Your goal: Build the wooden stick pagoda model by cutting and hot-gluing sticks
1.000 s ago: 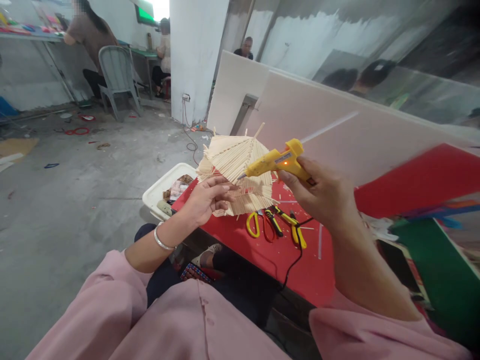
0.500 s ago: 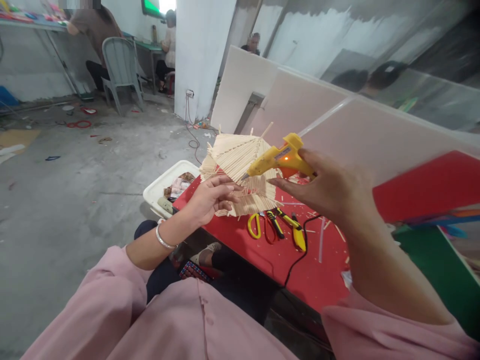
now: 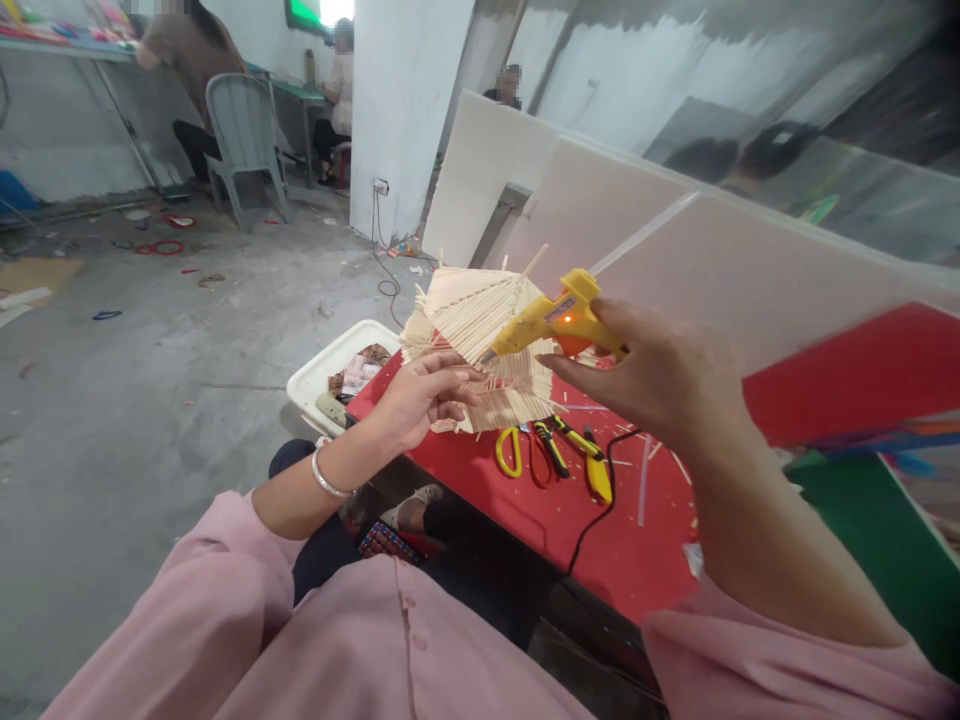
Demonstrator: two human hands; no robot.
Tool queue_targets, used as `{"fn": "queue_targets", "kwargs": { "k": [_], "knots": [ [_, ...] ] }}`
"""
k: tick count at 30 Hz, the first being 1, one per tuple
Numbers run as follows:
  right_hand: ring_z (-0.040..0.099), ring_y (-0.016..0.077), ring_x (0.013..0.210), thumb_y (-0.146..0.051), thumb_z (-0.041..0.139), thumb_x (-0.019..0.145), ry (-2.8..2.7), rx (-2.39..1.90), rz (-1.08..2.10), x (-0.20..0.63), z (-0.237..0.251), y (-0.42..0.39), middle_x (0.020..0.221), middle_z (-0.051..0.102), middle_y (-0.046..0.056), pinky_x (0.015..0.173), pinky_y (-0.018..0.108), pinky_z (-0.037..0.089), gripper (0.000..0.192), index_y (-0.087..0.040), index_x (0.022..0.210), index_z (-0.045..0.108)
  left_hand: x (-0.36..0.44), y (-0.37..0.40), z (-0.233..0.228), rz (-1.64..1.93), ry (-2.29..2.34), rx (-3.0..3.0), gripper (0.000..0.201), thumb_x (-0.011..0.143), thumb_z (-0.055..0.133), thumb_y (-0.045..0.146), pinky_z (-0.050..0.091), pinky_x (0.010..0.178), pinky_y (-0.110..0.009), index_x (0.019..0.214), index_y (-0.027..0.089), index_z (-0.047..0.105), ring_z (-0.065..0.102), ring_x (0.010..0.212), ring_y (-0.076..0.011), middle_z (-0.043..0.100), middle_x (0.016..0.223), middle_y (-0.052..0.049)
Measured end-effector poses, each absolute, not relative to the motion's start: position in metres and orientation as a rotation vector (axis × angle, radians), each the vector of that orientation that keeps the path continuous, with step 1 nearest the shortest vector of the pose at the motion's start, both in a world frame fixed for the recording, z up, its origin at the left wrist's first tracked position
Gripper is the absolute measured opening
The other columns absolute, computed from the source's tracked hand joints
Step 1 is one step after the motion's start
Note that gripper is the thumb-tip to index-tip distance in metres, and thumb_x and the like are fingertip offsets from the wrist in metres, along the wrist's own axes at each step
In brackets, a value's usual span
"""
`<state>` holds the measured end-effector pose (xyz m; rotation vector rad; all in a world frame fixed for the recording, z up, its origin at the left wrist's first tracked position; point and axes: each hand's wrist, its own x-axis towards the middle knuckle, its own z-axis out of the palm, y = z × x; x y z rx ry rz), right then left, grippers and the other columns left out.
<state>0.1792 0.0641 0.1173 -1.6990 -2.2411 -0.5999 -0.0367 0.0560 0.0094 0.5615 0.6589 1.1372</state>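
Yellow plastic hot-glue gun (image 3: 556,320) sits in the right hand (image 3: 660,375), whose fingers are wrapped around its grip. Its long axis runs from upper right down to lower left, and the metal nozzle points down-left onto a fan-shaped panel of pale wooden sticks (image 3: 480,345). A small orange light glows on the gun's side, and a black cord (image 3: 596,520) drops from the hand across the tabletop and over its near edge.

The left hand (image 3: 420,400) holds the stick panel from below and from the left, fingers curled on its lower edge with the fingertips just beside the nozzle. A silver bangle (image 3: 328,483) circles that wrist. The panel is lifted above the near left corner of the red tabletop (image 3: 555,520), tilted up toward the camera, its sticks spreading out from the lower right toward the upper left.

On the tabletop under the panel lie yellow-handled scissors (image 3: 514,450) and yellow-and-black pliers (image 3: 581,455), side by side, with loose sticks scattered near them.

Left of the tabletop's corner, lower down, stands a white plastic tub (image 3: 319,375) holding scraps of cloth or paper; what they are exactly cannot be told. White foam boards (image 3: 600,220) lean behind the tabletop.
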Motion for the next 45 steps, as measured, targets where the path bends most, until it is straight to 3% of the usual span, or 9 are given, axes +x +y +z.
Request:
{"fn": "queue_targets", "kwargs": {
  "k": [12, 45],
  "knots": [
    [0.057, 0.0201, 0.067, -0.061, 0.066, 0.08, -2.241, -1.645, -0.61, 0.181, 0.113, 0.063, 0.087, 0.075, 0.008, 0.059, 0.031, 0.03, 0.053, -0.021, 0.115, 0.073, -0.036, 0.055, 0.011, 1.136, 0.661, 0.555, 0.017, 0.078, 0.072, 0.007, 0.048, 0.046, -0.017, 0.09, 0.015, 0.062, 0.07, 0.058, -0.0112, 0.079, 0.09, -0.008],
    [0.059, 0.0221, 0.064, -0.064, 0.063, 0.083, -2.245, -1.649, -0.524, 0.185, 0.109, 0.066, 0.083, 0.073, 0.008, 0.058, 0.032, 0.028, 0.051, -0.026, 0.114, 0.074, -0.037, 0.057, 0.008, 1.141, 0.641, 0.572, 0.017, 0.079, 0.073, 0.009, 0.049, 0.046, -0.017, 0.093, 0.015, 0.065, 0.07, 0.059, -0.0109, 0.078, 0.09, -0.008]
  ]
}}
